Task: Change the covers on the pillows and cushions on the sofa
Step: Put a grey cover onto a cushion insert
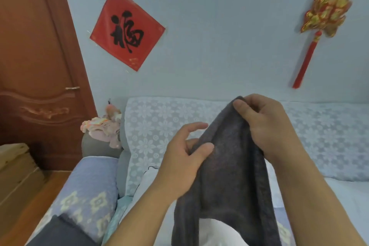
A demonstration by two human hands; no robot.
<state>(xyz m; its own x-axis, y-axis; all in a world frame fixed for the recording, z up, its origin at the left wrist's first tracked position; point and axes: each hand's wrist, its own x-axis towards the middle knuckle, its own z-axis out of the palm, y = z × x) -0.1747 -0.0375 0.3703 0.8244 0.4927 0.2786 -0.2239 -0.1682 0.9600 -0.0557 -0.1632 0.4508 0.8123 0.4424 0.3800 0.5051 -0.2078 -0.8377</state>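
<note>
A dark grey fleecy cushion cover (pixel 229 177) hangs in front of me above the sofa seat. My right hand (pixel 263 124) pinches its top edge between thumb and fingers. My left hand (pixel 185 160) grips its left edge lower down, thumb on the cloth, index finger stretched out. A white pillow insert (pixel 217 231) shows below the cover's open bottom, and another white pillow (pixel 145 183) lies behind my left forearm. The sofa backrest (pixel 159 126) wears a pale blue lace cloth with flower patterns.
The sofa's left armrest (pixel 87 201) has a lilac flowered cover, with a dark cloth (pixel 60 231) on its near end. Pink and white clothes (pixel 103 128) lie on the grey corner. A brown wooden door (pixel 36 66) and a wooden box (pixel 16 168) stand at left.
</note>
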